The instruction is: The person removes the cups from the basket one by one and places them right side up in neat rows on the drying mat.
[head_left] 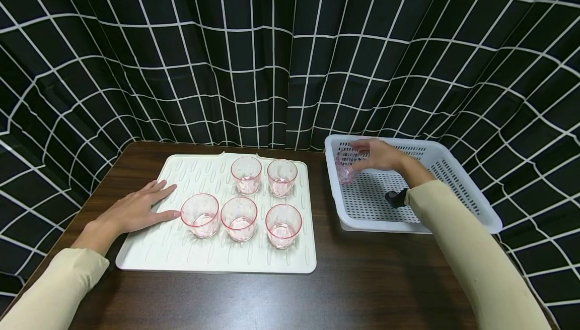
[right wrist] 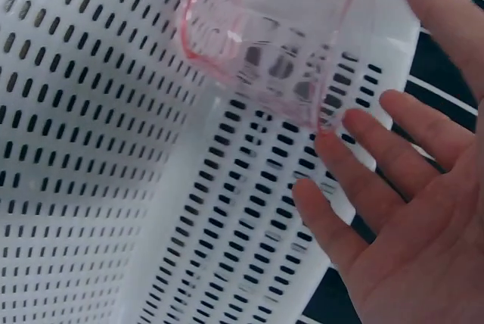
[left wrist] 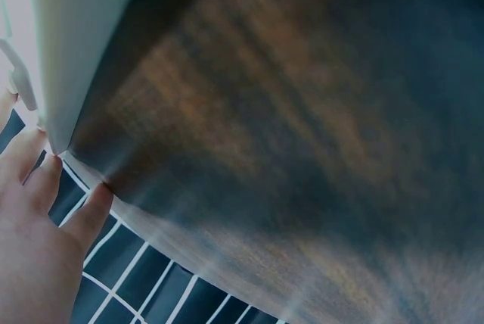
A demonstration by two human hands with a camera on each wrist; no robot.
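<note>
My left hand [head_left: 136,210] rests on the left edge of a white ridged drying mat [head_left: 158,254], fingers spread, its thumb tip close beside the nearest glass [head_left: 201,216]. Several clear pink-rimmed glasses stand upright on the mat, among them one at the front right [head_left: 283,226]. At the left end of a white perforated basket [head_left: 335,189], my right hand [head_left: 378,154] reaches in around one pink-tinted glass [head_left: 346,174]. In the right wrist view this glass [right wrist: 272,44] lies tilted by the basket wall, with spread fingertips [right wrist: 329,142] right at its rim.
A dark wooden table [head_left: 217,300] carries both mat and basket. Behind it and at both sides hangs a black curtain [head_left: 254,83] with white grid lines. A black wrist strap piece [head_left: 396,198] shows under the right sleeve, above the basket floor.
</note>
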